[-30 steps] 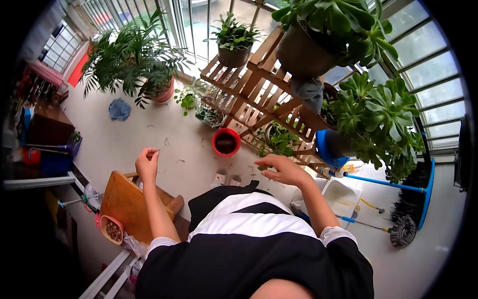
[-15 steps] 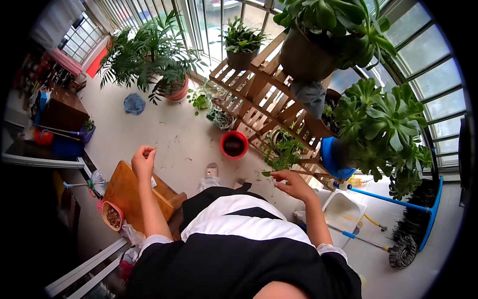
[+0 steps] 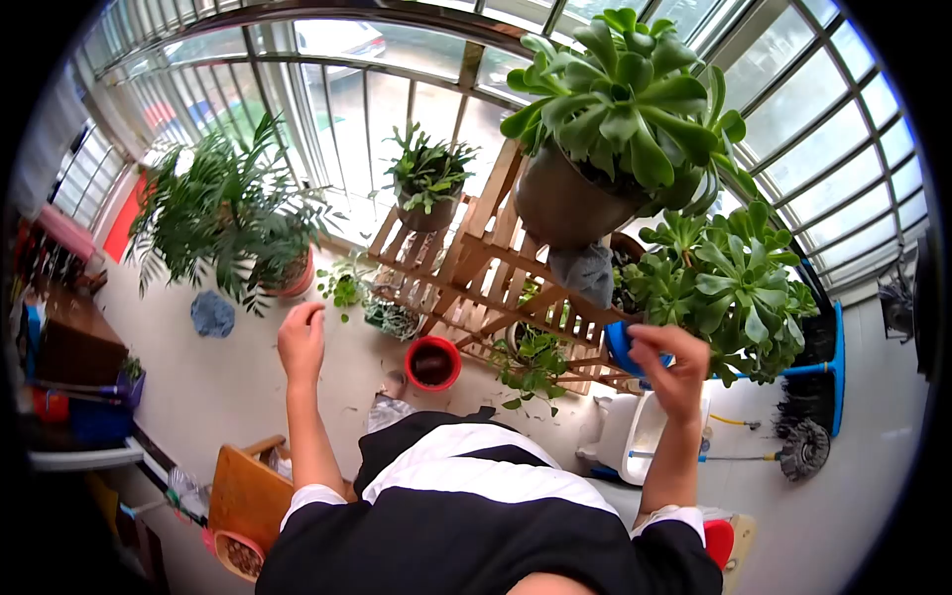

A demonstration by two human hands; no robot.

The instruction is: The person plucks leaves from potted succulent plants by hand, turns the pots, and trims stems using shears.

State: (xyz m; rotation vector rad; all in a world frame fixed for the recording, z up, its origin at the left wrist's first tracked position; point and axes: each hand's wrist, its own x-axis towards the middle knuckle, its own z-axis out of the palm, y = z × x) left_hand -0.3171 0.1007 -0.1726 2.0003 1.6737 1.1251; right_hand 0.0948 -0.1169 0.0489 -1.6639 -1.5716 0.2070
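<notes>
My left hand [image 3: 301,342] is raised over the floor on the left, fingers pinched together; what they hold, if anything, is too small to make out. My right hand [image 3: 674,372] is up on the right, its fingers bent and apart, somewhat blurred, with nothing visible in them. Behind it is a blue pot [image 3: 621,347], partly covered by the hand. A large-leaved succulent [image 3: 739,283] grows close above that hand. Between my hands, a red pot [image 3: 432,363] with dark contents stands on the floor beside a leafy green plant [image 3: 533,367].
A slatted wooden plant stand [image 3: 466,260] bears a big potted succulent [image 3: 580,198] and a smaller potted plant [image 3: 428,183]. A palm [image 3: 228,213] stands at left. Nearby are a wooden stool [image 3: 248,496], a white basin [image 3: 650,436], a broom [image 3: 838,372] and a mop [image 3: 803,451].
My right hand has moved right and up, away from the leafy plant to in front of the blue pot. My left hand stays pinched. The view has tilted up and shifted right.
</notes>
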